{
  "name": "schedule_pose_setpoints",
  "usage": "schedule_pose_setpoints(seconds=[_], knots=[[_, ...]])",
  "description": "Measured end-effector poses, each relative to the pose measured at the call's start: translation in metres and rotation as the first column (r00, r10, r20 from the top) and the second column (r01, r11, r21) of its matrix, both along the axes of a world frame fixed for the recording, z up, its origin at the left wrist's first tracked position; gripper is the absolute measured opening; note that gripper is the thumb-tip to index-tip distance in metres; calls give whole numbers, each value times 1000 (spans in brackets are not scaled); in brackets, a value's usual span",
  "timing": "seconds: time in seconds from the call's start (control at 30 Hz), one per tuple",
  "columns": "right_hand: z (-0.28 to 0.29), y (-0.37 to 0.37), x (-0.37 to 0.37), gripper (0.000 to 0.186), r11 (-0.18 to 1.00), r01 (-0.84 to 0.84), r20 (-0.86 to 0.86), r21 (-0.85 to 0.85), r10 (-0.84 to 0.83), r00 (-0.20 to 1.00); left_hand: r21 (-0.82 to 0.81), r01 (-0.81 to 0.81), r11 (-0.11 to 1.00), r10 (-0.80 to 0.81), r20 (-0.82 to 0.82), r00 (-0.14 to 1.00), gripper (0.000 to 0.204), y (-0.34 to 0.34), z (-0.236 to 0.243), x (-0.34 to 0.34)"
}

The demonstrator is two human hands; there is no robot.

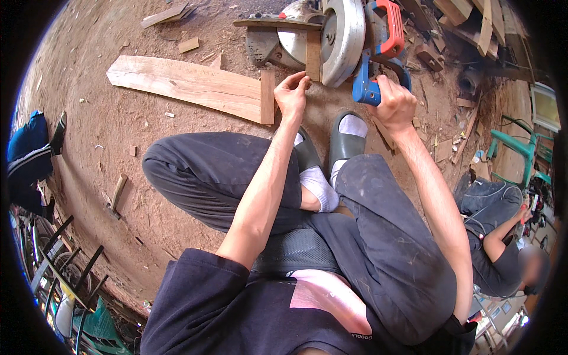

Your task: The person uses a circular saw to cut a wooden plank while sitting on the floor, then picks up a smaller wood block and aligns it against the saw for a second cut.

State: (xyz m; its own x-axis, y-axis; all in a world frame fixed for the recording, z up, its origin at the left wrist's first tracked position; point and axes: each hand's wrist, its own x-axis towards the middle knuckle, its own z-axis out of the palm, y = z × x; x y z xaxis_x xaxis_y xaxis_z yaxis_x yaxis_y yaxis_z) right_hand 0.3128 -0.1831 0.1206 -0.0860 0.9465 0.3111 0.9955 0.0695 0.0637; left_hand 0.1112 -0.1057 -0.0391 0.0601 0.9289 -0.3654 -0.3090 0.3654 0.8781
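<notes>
My right hand is wrapped round the blue handle of a mitre saw on the ground ahead of me. The saw has a grey round blade guard and a red upper grip. With thumb and fingers pinched together, my left hand holds the near end of a narrow wooden strip. That strip runs away from me beside the guard, across the saw's fence. Whether the blade touches it is hidden. Just left of my left hand lies a short wooden block against a long, tapered board.
My feet in dark clogs are close to the saw. Offcuts and a hammer lie on the dirt floor. Scrap wood is heaped at far right. Another person sits at right, near a green chair.
</notes>
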Motion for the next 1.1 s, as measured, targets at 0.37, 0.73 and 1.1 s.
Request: schedule_pose_setpoints(seconds=[0.37,0.73,1.1], knots=[[1,-1,-2,27,1000,9,6,2,-9,1000,-4,4,1000,-4,-9,1000,21,-2,4,1],[-2,-1,0,25,1000,7,-4,-2,-7,1000,-1,21,1000,-21,55,998,25,-2,-5,-3],[-6,-2,1,26,1000,19,4,-15,-19,1000,-32,18,999,-17,1,1000,22,0,4,-3]])
